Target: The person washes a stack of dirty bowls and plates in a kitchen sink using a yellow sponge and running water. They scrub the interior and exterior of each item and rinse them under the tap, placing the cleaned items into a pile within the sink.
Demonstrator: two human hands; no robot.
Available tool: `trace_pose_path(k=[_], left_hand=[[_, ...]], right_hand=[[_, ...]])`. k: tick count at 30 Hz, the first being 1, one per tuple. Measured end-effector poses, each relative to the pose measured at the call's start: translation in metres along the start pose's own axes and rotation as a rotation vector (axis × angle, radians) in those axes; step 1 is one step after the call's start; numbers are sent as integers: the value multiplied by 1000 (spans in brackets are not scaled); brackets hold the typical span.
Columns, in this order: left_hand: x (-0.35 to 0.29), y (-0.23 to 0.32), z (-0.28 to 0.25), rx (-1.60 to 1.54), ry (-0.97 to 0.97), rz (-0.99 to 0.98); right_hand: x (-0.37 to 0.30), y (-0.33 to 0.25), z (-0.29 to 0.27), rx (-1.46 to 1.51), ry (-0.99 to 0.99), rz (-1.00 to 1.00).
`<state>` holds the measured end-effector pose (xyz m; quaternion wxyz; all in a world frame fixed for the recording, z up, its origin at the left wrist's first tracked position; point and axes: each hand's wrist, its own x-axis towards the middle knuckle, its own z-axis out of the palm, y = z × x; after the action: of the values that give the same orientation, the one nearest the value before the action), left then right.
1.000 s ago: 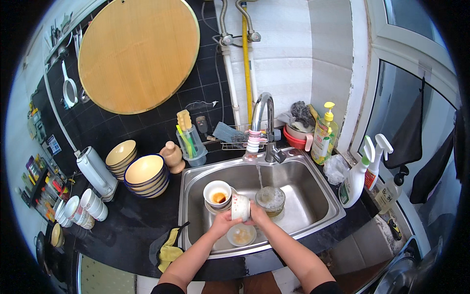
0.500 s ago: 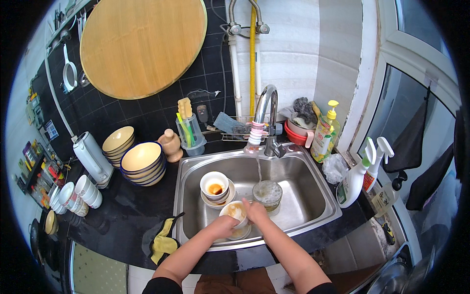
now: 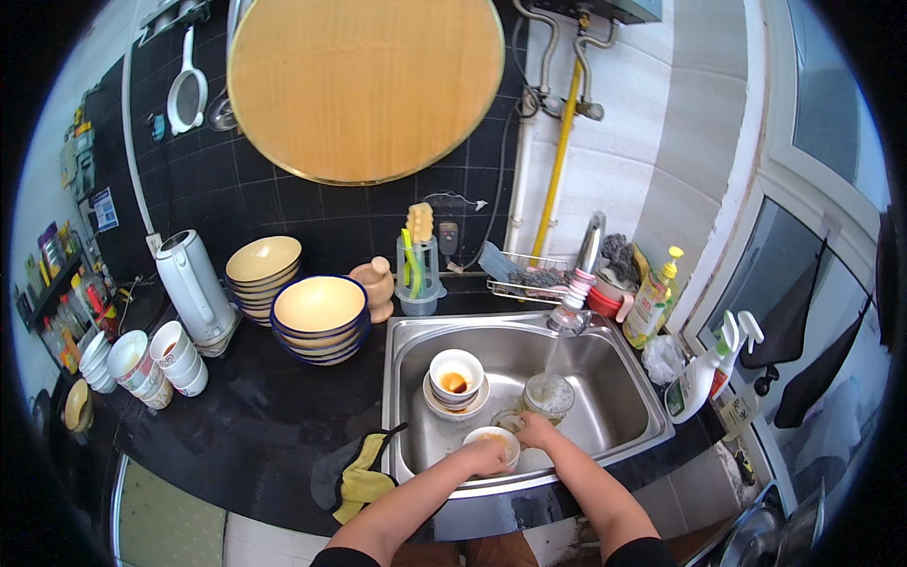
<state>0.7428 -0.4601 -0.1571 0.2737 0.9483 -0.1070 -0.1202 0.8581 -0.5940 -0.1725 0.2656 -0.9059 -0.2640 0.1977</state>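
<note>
Two bare hands are brought close together, low in the rectangular stainless-steel sink (image 3: 609, 411). By the left hand (image 3: 486, 458), a small round white bowl (image 3: 511, 457) is held near the front edge of the basin; its near side is pinched in the grip, some fingers hidden. The right hand (image 3: 537, 432) is placed just beside the clear round glass bowl (image 3: 557, 408), with its fingers curled downward; whether anything is pinched in that grip cannot be told. Pale foam is carried on top of the glass bowl's contents, and water is being poured toward it from the curved chrome faucet (image 3: 590, 246). To the left, a white bowl with brown liquid (image 3: 457, 366) is stacked above a white saucer (image 3: 434, 402). Across the black bench (image 3: 255, 402), a yellow-and-black cloth (image 3: 364, 479) is left at the sink's edge, while cream bowls with blue rims (image 3: 319, 304) are stacked farther back, beside a pale wooden mortar (image 3: 379, 291).
</note>
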Motion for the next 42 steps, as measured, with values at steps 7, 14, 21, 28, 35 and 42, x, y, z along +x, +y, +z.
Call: trace_pose_path(k=[7, 14, 21, 28, 35, 42], left_hand=[[-3, -24, -97, -90, 858, -538], [8, -85, -112, -24, 734, -753], [17, -93, -109, -133, 714, -850], [19, -91, -110, -163, 841, -720], [22, -102, -97, -746, 930, -463], [24, -51, -96, -582, 854, -481]], right_hand=[[-18, -38, -16, 71, 403, -82], [33, -83, -23, 194, 285, 4], [90, -97, 6, 49, 339, 104], [97, -92, 4, 163, 440, 68], [68, -96, -19, 513, 423, -133], [72, -63, -6, 370, 693, -201]])
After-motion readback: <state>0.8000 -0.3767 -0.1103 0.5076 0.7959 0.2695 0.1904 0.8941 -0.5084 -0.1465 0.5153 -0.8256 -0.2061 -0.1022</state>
